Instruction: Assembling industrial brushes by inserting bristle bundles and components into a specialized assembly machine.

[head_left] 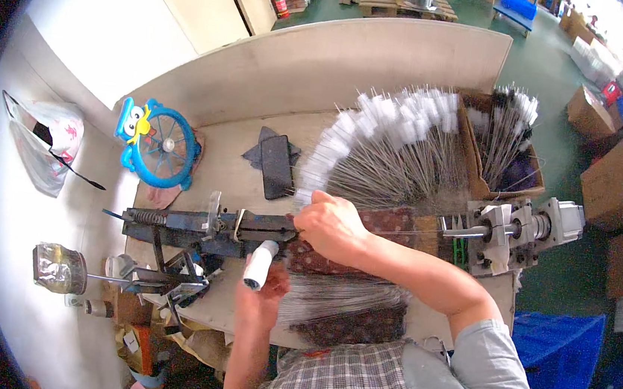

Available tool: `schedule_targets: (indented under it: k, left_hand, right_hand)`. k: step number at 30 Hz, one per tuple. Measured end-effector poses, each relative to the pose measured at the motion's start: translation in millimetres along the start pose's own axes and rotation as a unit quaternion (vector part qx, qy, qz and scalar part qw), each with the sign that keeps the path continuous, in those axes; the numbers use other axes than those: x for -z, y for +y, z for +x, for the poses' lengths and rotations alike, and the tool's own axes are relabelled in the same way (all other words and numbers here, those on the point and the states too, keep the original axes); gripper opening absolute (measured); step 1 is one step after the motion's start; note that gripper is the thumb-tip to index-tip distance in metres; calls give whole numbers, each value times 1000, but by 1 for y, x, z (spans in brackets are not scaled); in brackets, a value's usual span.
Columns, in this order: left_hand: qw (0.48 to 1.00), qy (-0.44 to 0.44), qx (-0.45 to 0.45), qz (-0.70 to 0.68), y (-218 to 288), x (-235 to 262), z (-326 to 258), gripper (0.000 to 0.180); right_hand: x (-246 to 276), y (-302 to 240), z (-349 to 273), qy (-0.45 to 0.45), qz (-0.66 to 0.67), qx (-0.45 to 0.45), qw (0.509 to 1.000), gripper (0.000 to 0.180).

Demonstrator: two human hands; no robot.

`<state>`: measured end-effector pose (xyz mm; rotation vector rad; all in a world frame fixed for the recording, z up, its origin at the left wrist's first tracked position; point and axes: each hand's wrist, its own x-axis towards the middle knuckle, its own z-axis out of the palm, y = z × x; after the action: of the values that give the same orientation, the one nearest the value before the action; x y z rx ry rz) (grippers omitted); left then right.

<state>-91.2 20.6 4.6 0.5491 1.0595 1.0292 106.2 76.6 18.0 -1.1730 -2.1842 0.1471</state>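
My right hand (pixel 332 226) is closed in a pinch at the right end of a dark metal bench fixture (pixel 248 226); what its fingers hold is hidden. A thin metal wire (pixel 401 232) runs from behind this hand toward a motorised chuck (pixel 477 231) on the right. Lower left of it is my left hand (pixel 262 298), smeared by motion, beside a white tube-shaped piece (pixel 260 265) that hides part of it. Beyond the right hand fans a big pile of wire-stemmed brushes with white bristles (pixel 401 124). Bare thin wires (pixel 338 302) lie nearer me.
A cardboard box (pixel 473 154) holds more brushes at the back right. A phone (pixel 277 166) lies on a grey cloth, right of a blue toy-shaped fan (pixel 155 142). Lever arms (pixel 169 274) stick out at the left. A low panel (pixel 324 61) borders the table's far side; a blue bin (pixel 557 368) stands at right.
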Motion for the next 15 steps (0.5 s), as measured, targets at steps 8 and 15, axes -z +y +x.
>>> schedule_targets:
  k: [8, 15]
  left_hand:
    - [907, -56, -129, 396, -31, -15, 33, 29]
    - [964, -78, -83, 239, -35, -32, 25, 22]
  right_hand:
    - [8, -7, 5, -38, -58, -58, 996, 12]
    - [42, -17, -26, 74, -36, -12, 997, 7]
